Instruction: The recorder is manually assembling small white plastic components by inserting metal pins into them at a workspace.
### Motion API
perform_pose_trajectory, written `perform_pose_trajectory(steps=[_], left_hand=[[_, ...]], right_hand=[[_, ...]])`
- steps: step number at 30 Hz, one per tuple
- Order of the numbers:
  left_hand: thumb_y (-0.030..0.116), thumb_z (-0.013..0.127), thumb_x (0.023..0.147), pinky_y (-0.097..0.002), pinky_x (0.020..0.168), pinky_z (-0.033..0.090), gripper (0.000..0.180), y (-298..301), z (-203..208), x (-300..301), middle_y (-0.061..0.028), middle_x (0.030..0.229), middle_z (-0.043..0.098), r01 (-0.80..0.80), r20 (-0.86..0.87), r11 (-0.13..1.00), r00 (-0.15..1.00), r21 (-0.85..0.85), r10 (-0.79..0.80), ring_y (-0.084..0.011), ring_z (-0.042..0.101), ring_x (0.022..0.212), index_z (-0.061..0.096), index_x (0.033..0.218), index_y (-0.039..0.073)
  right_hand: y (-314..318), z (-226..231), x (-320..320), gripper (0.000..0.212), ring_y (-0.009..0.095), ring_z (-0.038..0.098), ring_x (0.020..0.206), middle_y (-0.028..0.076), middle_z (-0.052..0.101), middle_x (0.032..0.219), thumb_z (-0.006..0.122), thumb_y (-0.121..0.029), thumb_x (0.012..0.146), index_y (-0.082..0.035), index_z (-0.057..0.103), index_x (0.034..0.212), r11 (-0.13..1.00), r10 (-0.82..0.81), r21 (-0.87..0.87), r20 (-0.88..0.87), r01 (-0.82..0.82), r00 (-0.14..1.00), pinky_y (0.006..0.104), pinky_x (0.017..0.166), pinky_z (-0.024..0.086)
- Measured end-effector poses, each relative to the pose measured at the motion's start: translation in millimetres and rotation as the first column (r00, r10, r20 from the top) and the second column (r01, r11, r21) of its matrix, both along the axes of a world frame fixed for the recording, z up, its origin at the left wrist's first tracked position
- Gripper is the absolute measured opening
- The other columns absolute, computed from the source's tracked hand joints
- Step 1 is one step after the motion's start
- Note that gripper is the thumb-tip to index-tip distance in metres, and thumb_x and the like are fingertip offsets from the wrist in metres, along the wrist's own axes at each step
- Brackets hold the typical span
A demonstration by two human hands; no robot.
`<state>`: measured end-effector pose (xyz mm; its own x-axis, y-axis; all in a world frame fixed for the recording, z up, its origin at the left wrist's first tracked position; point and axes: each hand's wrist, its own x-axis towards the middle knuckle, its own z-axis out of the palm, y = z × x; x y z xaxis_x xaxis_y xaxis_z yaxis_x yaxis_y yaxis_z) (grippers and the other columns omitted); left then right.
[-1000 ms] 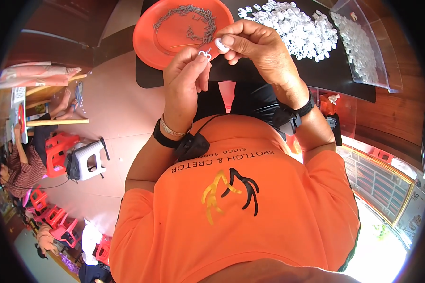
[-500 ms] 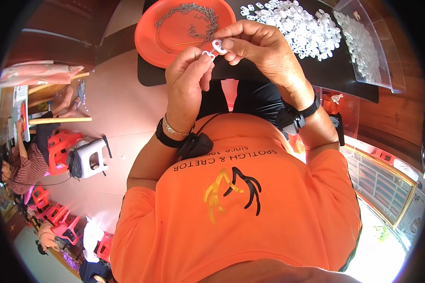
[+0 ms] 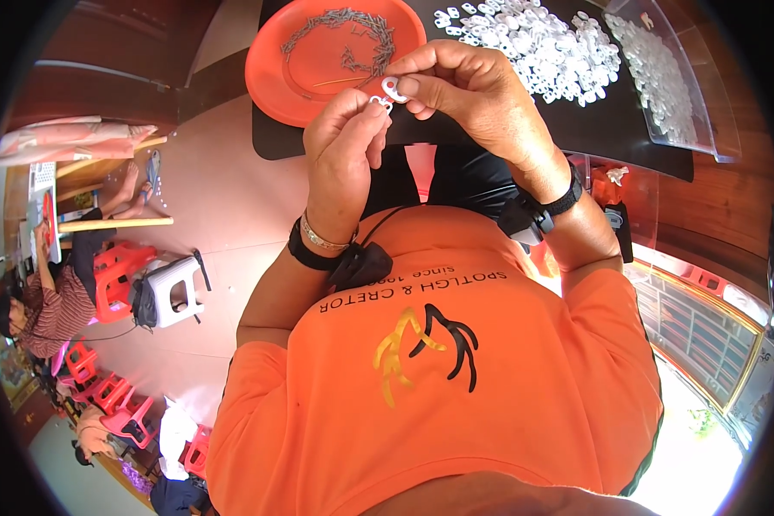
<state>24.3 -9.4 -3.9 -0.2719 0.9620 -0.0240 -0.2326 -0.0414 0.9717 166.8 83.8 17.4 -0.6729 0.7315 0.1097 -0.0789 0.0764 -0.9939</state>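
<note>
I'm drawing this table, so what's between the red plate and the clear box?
The head view shows a heap of white pieces there on the black table; the right hand hides part of the gap.

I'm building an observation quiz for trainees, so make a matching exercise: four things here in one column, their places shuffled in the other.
1. Small grey rod-shaped pieces
2. Many white plastic pieces
3. Translucent pieces
4. Single white holed piece

A. Inside the clear tray
B. Between the right hand's fingers
C. On the red plate
D. Heaped on the black tabletop

Pairs: 1-C, 2-D, 3-A, 4-B
</note>
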Motion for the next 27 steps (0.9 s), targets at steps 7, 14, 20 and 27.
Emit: perform_pose_trajectory(steps=[7, 14, 20, 27], left_hand=[[0.015, 0.049, 0.091, -0.0197, 0.044, 0.026, 0.019, 0.6, -3.2, 2.5, 0.0001, 0.061, 0.048, -0.009, -0.056, 1.0, 0.998, 0.019, 0.01, -0.0046, 0.038, 0.048, 0.052, 0.075, 0.004], [0.015, 0.049, 0.091, -0.0194, 0.045, 0.028, 0.02, 1.1, -2.3, 5.3, -0.0001, 0.062, 0.048, -0.001, -0.081, 0.998, 0.997, 0.06, 0.006, -0.0048, 0.038, 0.049, 0.053, 0.077, 0.002], [0.014, 0.049, 0.092, -0.019, 0.045, 0.028, 0.019, 0.9, 1.2, 10.1, -0.0003, 0.063, 0.049, 0.01, -0.059, 0.996, 0.998, 0.086, -0.005, -0.0047, 0.039, 0.05, 0.054, 0.079, 0.001], [0.017, 0.049, 0.091, -0.0195, 0.047, 0.032, 0.02, -0.6, 21.1, 20.8, -0.0015, 0.063, 0.052, 0.033, 0.061, 0.994, 0.997, 0.103, -0.04, -0.0072, 0.045, 0.051, 0.058, 0.087, -0.001]], right_hand=[[-0.1, -1.8, 2.5, 0.011, 0.005, 0.057, 0.068, 0.001, 0.066, 0.079, 0.063, -0.007, 0.088, -0.001, 0.068, 0.096, 0.999, -0.004, 0.04, 0.033, 0.003, 0.999, 0.02, 0.064, 0.049], [-4.3, -1.8, 1.2, 0.011, 0.004, 0.056, 0.068, 0.001, 0.065, 0.079, 0.062, -0.007, 0.088, -0.001, 0.068, 0.096, 0.998, -0.011, 0.066, 0.015, 0.01, 1.0, 0.0193, 0.064, 0.049], [-10.2, 4.6, 5.2, 0.012, 0.005, 0.058, 0.072, 0.001, 0.066, 0.081, 0.063, -0.007, 0.088, -0.001, 0.067, 0.097, 0.999, 0.001, 0.047, 0.045, -0.003, 0.999, 0.0195, 0.069, 0.05], [-28.6, 9.6, 15.1, 0.029, 0.013, 0.064, 0.079, 0.005, 0.065, 0.088, 0.071, -0.004, 0.077, -0.004, 0.065, 0.105, 0.933, -0.138, 0.33, -0.047, 0.146, 0.989, 0.0264, 0.074, 0.052]])
